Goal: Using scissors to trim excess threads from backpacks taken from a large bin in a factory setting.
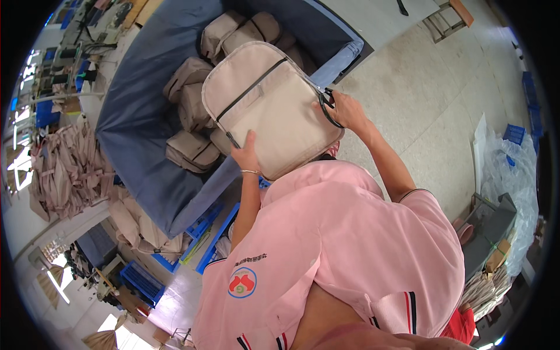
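Beige bag (289, 125), one: your left hand (245, 154) clamps seven o'clock, your right hand (345, 111), three o'clock, curls round black-handled scissors (328, 116); keep fabric taut.

Your left hand (245, 156) grips with its thumb (251, 140) extended forward, the other fingers mostly hidden; your left forearm (248, 201) runs back behind that hand. Your right hand (345, 111), ahead and to the right of the left one, has its fingers curled closed, your right forearm (385, 153) slanting back and outward from it.
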Tool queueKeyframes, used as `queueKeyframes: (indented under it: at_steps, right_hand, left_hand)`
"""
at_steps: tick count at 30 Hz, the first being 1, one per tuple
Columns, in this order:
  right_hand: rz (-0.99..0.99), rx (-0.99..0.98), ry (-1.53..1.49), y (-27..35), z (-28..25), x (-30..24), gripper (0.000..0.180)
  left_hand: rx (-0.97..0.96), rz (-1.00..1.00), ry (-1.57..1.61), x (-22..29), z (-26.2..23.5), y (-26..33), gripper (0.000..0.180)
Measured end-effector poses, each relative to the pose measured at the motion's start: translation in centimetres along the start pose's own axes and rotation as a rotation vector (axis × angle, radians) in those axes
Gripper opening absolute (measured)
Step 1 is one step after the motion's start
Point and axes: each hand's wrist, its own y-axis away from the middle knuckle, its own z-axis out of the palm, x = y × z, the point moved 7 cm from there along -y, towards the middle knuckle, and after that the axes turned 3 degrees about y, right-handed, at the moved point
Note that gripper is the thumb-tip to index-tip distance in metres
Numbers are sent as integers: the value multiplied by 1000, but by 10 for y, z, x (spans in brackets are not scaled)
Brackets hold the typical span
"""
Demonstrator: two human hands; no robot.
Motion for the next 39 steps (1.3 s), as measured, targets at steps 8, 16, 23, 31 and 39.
queueKeyframes:
  at_steps: [8, 16, 23, 31, 39]
  right_hand:
    - [21, 53, 16, -1, 10, 7, 70]
    - [-50, 53, -27, -27, 2, -7, 78]
    - [-49, 57, -15, -28, 5, -12, 72]
    - [-70, 88, 21, -45, 12, -10, 68]
    - [-55, 180, 118, -36, 7, -17, 80]
  left_hand:
    - [16, 38, 34, 9, 2, 3, 54]
    - [21, 13, 7, 7, 3, 2, 54]
    - [27, 43, 39, 11, 3, 2, 57]
    - [10, 1, 0, -5, -3, -2, 58]
    - [26, -19, -10, -7, -8, -2, 54]
